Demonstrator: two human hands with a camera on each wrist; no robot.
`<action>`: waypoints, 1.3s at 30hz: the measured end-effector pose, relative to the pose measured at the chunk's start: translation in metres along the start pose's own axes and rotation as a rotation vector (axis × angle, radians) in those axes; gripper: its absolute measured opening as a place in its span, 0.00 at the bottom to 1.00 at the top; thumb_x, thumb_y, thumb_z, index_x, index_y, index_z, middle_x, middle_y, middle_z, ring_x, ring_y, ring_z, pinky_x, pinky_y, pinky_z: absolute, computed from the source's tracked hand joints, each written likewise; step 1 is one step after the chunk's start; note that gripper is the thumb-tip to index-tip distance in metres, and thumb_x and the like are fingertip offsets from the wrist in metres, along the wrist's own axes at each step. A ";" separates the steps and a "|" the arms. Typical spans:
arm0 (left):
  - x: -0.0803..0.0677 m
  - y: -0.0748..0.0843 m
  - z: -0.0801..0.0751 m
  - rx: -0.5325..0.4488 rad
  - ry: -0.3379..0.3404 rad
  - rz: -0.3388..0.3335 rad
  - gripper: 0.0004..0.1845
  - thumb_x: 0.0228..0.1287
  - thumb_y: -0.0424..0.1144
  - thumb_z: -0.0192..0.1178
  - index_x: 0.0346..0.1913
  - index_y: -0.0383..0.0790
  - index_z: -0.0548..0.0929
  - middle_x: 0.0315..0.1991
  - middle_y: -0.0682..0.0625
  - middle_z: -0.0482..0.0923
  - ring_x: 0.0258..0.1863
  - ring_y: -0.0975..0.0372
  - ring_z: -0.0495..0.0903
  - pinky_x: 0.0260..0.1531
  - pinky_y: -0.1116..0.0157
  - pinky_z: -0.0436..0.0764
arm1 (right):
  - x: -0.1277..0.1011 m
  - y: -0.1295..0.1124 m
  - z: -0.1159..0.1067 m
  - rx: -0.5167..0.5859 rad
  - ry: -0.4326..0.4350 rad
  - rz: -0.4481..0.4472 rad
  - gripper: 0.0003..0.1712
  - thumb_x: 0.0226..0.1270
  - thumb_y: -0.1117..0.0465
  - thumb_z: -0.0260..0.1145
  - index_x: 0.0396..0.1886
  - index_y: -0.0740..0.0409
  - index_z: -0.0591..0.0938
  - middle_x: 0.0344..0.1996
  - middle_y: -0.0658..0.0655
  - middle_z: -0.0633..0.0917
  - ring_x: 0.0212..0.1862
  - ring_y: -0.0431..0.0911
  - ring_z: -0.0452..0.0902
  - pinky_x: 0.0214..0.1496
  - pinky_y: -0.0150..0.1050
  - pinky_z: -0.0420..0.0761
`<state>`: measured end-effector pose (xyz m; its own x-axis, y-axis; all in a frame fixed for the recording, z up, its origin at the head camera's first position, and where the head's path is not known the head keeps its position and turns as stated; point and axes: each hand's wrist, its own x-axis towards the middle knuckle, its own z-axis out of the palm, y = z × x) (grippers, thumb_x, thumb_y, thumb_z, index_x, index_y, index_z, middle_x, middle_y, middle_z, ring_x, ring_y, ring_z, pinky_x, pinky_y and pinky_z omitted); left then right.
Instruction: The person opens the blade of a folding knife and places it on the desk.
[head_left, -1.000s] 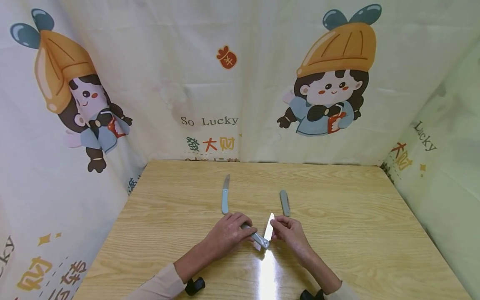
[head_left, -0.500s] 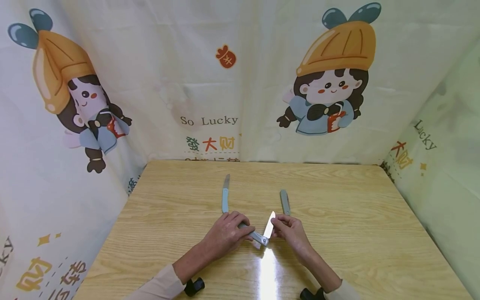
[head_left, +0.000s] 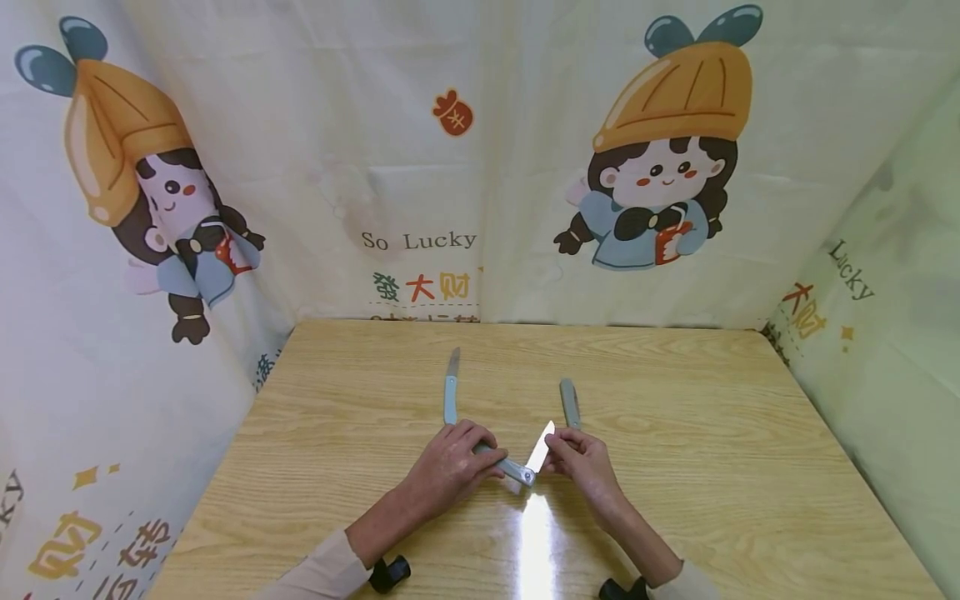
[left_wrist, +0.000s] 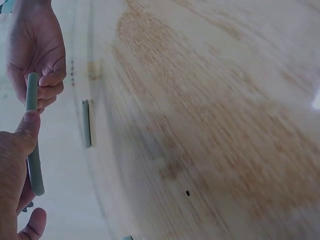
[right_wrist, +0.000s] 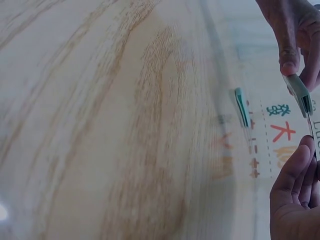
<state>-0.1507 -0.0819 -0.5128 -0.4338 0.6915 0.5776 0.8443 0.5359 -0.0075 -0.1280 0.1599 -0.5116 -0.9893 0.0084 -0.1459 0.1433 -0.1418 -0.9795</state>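
Over the table (head_left: pixel 675 433), my left hand (head_left: pixel 450 467) grips the folding knife (head_left: pixel 517 468) handle; my right hand (head_left: pixel 577 458) pinches its half-open blade. Next move, I judge: swing the blade steadily, fingers clear of the edge.

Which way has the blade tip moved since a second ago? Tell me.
Yes: the blade tip has swung right, toward the folded knife, opening wider from the handle.

Grey-green knife handles (head_left: pixel 450 400) on light woodgrain table (head_left: pixel 712 433).
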 end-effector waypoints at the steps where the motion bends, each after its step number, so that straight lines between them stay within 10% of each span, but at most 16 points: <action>1: 0.000 0.000 0.000 0.002 0.009 0.002 0.13 0.64 0.50 0.71 0.46 0.49 0.92 0.43 0.54 0.81 0.43 0.61 0.78 0.41 0.62 0.80 | 0.000 0.000 0.000 -0.002 0.005 -0.004 0.12 0.74 0.66 0.65 0.42 0.76 0.79 0.27 0.59 0.83 0.29 0.45 0.81 0.38 0.39 0.86; 39: -0.010 0.014 0.007 0.025 0.098 -0.081 0.12 0.56 0.50 0.77 0.38 0.48 0.91 0.34 0.56 0.77 0.29 0.65 0.71 0.25 0.75 0.72 | 0.001 0.006 -0.007 0.084 0.040 0.007 0.08 0.75 0.68 0.63 0.43 0.73 0.78 0.28 0.61 0.84 0.30 0.47 0.84 0.39 0.38 0.86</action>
<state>-0.1362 -0.0781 -0.5243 -0.4664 0.5955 0.6541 0.7993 0.6005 0.0231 -0.1278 0.1655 -0.5187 -0.9861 0.0460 -0.1598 0.1457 -0.2245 -0.9635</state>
